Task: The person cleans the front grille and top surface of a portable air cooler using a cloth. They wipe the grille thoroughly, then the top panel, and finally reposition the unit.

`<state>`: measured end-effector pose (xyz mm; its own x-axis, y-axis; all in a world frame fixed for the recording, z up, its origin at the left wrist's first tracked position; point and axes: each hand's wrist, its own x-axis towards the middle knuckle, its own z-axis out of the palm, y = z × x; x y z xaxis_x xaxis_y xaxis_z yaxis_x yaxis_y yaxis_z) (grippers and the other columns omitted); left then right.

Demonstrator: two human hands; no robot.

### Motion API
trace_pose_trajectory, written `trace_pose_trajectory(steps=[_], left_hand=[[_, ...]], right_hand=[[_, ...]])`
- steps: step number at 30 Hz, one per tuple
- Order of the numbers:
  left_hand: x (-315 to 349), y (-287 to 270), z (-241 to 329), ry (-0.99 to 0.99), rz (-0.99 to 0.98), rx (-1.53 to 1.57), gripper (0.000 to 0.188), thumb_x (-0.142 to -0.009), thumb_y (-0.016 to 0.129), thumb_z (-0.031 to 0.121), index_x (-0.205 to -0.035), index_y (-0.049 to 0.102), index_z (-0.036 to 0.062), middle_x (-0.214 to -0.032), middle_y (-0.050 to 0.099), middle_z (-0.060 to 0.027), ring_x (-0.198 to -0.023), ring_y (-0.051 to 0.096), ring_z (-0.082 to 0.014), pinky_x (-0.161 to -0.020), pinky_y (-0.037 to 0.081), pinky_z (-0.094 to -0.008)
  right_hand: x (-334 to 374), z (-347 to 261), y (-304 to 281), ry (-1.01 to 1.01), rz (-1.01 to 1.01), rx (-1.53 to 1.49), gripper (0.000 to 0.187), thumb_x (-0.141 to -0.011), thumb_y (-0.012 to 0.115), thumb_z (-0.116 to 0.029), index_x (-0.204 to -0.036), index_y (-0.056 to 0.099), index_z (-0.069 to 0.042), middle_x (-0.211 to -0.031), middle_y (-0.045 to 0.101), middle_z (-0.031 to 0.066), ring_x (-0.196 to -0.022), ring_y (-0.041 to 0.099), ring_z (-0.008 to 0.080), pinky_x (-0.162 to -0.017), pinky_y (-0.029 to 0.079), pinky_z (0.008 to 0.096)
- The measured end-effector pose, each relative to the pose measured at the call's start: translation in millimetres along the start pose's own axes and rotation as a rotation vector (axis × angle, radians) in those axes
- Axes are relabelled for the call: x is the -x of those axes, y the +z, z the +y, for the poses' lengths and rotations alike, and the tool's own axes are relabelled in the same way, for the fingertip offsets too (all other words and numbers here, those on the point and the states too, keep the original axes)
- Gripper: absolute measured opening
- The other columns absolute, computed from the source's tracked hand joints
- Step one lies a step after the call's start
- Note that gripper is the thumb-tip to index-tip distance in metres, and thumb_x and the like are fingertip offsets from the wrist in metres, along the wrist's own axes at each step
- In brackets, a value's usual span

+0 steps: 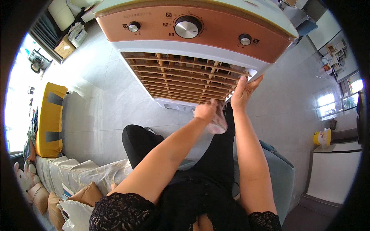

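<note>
An air cooler point(216, 50) with a copper-coloured control panel point(227, 27) and a white body stands in front of me. Three silver-and-black knobs sit on the panel, the largest knob point(188, 27) in the middle. Below them is a brown slatted grille point(181, 77). My left hand point(206, 110) is closed on a pale pinkish cloth point(219, 125) by the lower right part of the grille; some of the cloth hangs down, slightly blurred. My right hand point(243, 92) grips the cooler's right edge, thumb on the front frame and fingers round the side.
A yellow plastic piece point(50, 119) stands at the left beside a covered sofa point(77, 169) with cushions. A cardboard box point(64, 47) lies far left. To the right are a yellow tub point(322, 137) and a white cabinet point(331, 173). Grey tiles point(96, 104) cover the floor.
</note>
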<state>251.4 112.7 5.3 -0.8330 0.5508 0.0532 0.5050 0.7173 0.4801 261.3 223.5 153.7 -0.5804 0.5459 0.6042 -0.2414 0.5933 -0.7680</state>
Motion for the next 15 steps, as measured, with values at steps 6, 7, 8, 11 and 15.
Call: trace_pose_trajectory(steps=[6, 7, 8, 11, 15], left_hand=[[27, -42, -60, 0.015, 0.174, -0.006, 0.024, -0.089, 0.054, 0.025, -0.112, 0.058, 0.0205, -0.094, 0.069, -0.0106, -0.079, 0.068, -0.0339, -0.064, 0.055, -0.0453], [36, -41, -71, 0.049, 0.253, 0.021, 0.022, -0.089, 0.055, 0.024, -0.11, 0.059, 0.0205, -0.094, 0.069, -0.01, -0.078, 0.068, -0.0326, -0.062, 0.054, -0.0445], [48, -42, -83, 0.039, 0.303, 0.07, 0.022, -0.088, 0.056, 0.024, -0.109, 0.061, 0.0205, -0.092, 0.069, -0.0101, -0.077, 0.068, -0.0326, -0.061, 0.054, -0.0441], [76, -54, -137, -0.044, 0.419, 0.142, 0.023, -0.086, 0.058, 0.024, -0.108, 0.063, 0.0208, -0.086, 0.068, -0.011, -0.075, 0.067, -0.0337, -0.06, 0.053, -0.0439], [78, -84, -195, -0.219, 0.479, 0.066, 0.028, -0.089, 0.054, 0.026, -0.115, 0.058, 0.0204, -0.086, 0.068, -0.0166, -0.077, 0.065, -0.0394, -0.065, 0.052, -0.0488]], right_hand=[[0, -2, 4, 0.004, 0.021, 0.056, 0.084, -0.097, 0.038, -0.051, -0.148, -0.005, 0.001, -0.149, 0.012, 0.0269, -0.139, 0.015, 0.0384, -0.113, 0.014, 0.0502], [2, 5, 4, -0.006, 0.024, 0.076, 0.084, -0.097, 0.039, -0.05, -0.148, -0.005, 0.001, -0.149, 0.012, 0.0269, -0.139, 0.014, 0.0383, -0.113, 0.014, 0.0501], [3, 11, 4, -0.016, 0.025, 0.095, 0.084, -0.097, 0.039, -0.05, -0.149, -0.005, 0.0, -0.15, 0.012, 0.027, -0.14, 0.014, 0.0382, -0.113, 0.014, 0.0499], [3, 10, 3, 0.004, 0.073, 0.068, 0.084, -0.097, 0.041, -0.049, -0.149, -0.004, -0.002, -0.15, 0.012, 0.0257, -0.14, 0.017, 0.037, -0.113, 0.015, 0.0465], [6, 6, 3, 0.051, 0.053, -0.006, 0.083, -0.098, 0.041, -0.048, -0.149, -0.006, -0.003, -0.153, 0.009, 0.0227, -0.141, 0.016, 0.0339, -0.114, 0.015, 0.0434]])
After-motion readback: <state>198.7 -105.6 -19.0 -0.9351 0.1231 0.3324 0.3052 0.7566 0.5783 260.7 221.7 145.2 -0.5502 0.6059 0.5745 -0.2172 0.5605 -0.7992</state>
